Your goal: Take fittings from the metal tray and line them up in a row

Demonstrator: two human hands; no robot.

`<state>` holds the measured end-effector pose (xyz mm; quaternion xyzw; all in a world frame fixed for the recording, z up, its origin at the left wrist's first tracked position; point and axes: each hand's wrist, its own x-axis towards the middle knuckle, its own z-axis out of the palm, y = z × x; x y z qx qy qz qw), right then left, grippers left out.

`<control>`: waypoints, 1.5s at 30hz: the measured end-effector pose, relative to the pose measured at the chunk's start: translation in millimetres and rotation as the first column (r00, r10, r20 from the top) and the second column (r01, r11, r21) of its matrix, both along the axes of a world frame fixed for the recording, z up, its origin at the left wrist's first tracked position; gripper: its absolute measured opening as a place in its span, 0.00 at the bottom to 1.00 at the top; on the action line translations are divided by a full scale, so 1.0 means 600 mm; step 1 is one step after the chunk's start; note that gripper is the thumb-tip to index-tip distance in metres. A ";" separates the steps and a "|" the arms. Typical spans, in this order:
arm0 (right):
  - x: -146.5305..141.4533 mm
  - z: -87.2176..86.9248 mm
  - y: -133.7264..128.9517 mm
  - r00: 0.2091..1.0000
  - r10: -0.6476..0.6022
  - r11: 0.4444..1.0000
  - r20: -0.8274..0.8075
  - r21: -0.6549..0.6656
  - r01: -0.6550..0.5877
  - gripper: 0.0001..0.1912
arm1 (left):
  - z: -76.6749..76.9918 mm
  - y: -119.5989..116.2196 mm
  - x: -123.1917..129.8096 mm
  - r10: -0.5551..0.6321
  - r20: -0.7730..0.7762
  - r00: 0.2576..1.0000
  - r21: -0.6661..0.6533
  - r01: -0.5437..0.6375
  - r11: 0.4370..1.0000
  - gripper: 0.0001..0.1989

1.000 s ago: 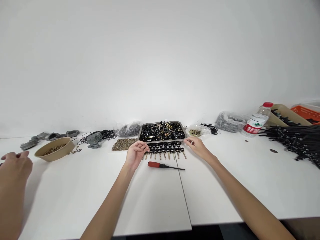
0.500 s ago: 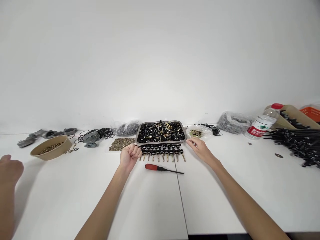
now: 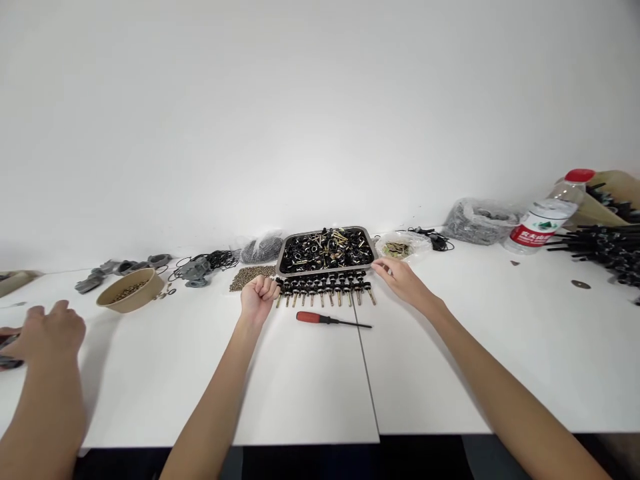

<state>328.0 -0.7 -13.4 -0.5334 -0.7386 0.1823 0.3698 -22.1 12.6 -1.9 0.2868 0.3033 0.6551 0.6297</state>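
Observation:
A metal tray (image 3: 371, 237) heaped with black and brass parts stands at the back of the white table. In front of it lies a row of several black-headed brass bolts (image 3: 325, 289). My left hand (image 3: 259, 297) is curled into a fist at the left end of that row; whether it holds anything is hidden. My right hand (image 3: 400, 280) rests with fingers apart at the tray's right front corner, beside the row's right end. A red-handled screwdriver (image 3: 330, 320) lies just in front of the bolts.
Another person's hand (image 3: 50, 333) rests at the far left. A brown paper bowl (image 3: 131, 291), grey castings (image 3: 195, 270), black rings, a pile of small brass pieces (image 3: 250, 276), plastic bags, a water bottle (image 3: 545, 217) and black rods (image 3: 607, 247) line the back.
My left hand closed from loosely spread fingers into a fist at the row's left end. The view shifted, and the other person's hand moved further into view at the left.

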 end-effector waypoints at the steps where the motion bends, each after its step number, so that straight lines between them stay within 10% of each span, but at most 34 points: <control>1: -0.003 0.000 -0.001 1.000 0.004 1.000 -0.001 0.000 -0.004 0.18 | -0.001 0.001 -0.002 0.007 -0.003 1.000 0.002 -0.007 1.000 0.15; 20: 0.002 -0.012 -0.006 0.991 0.064 0.986 0.121 -0.164 -0.044 0.22 | 0.015 -0.014 0.004 -0.005 0.052 0.999 0.022 0.004 1.000 0.14; 27: -0.017 0.001 -0.019 0.982 0.040 0.990 0.186 -0.140 -0.014 0.24 | 0.019 -0.027 0.031 -0.035 -0.183 0.982 0.102 0.054 0.993 0.11; 29: -0.025 0.003 -0.022 0.981 0.067 0.989 0.184 -0.139 -0.041 0.22 | 0.016 -0.026 0.032 0.001 -0.449 0.893 0.169 0.084 0.982 0.09; 32: -0.038 0.002 -0.027 0.972 0.108 0.989 0.209 -0.125 -0.083 0.18 | 0.009 -0.028 0.032 0.102 -0.835 0.541 0.259 0.223 0.940 0.14; 36: -0.061 -0.006 -0.038 0.944 0.161 0.985 0.286 -0.099 -0.138 0.15 | -0.005 -0.041 0.045 0.174 -0.970 0.170 0.230 0.407 0.884 0.20; 41: -0.096 -0.020 -0.057 0.881 0.258 0.966 0.397 -0.109 -0.234 0.19 | -0.021 -0.052 0.066 0.191 -0.981 -0.022 0.158 0.465 0.871 0.26; 45: -0.110 -0.026 -0.063 0.821 0.278 0.959 0.499 -0.089 -0.270 0.21 | -0.024 -0.049 0.067 0.161 -0.987 -0.003 0.141 0.471 0.871 0.30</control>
